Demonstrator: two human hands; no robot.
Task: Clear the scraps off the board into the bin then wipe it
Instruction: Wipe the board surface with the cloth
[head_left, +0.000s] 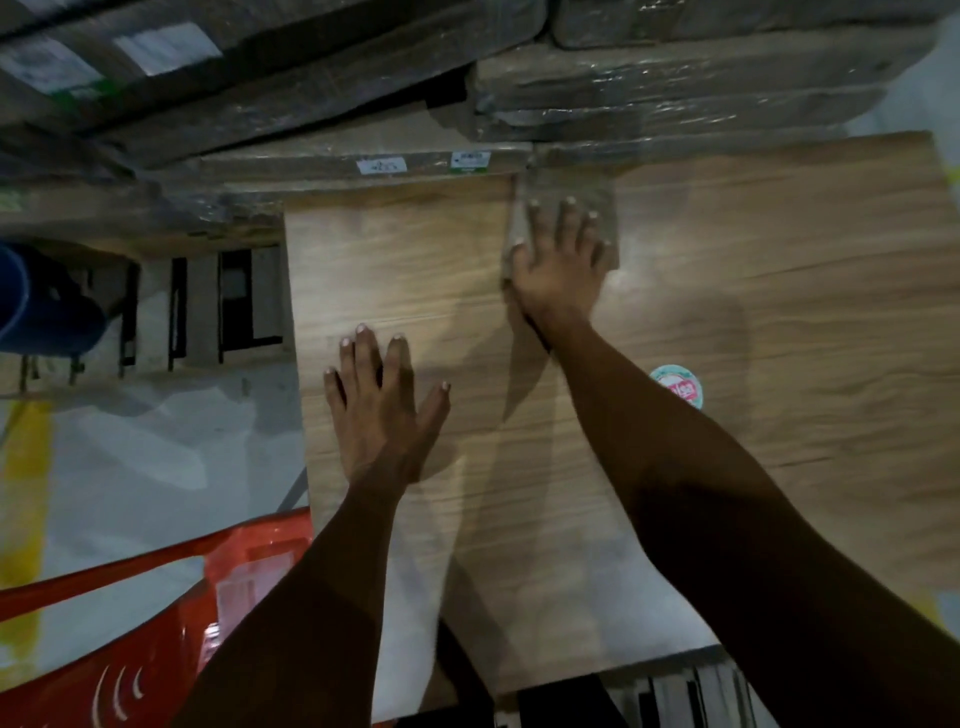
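A large wood-grain board fills the middle and right of the head view. My left hand lies flat on its left part, fingers spread, holding nothing. Farther up, my right hand presses flat on a thin brownish cloth or sheet near the board's far edge, fingers spread over it. A round green and red sticker sits on the board to the right of my right forearm. No loose scraps show on the board.
Plastic-wrapped stacks of boards rise behind the far edge. A red plastic chair stands at the lower left on the grey floor. A blue bin sits at the far left, with a yellow floor line below it.
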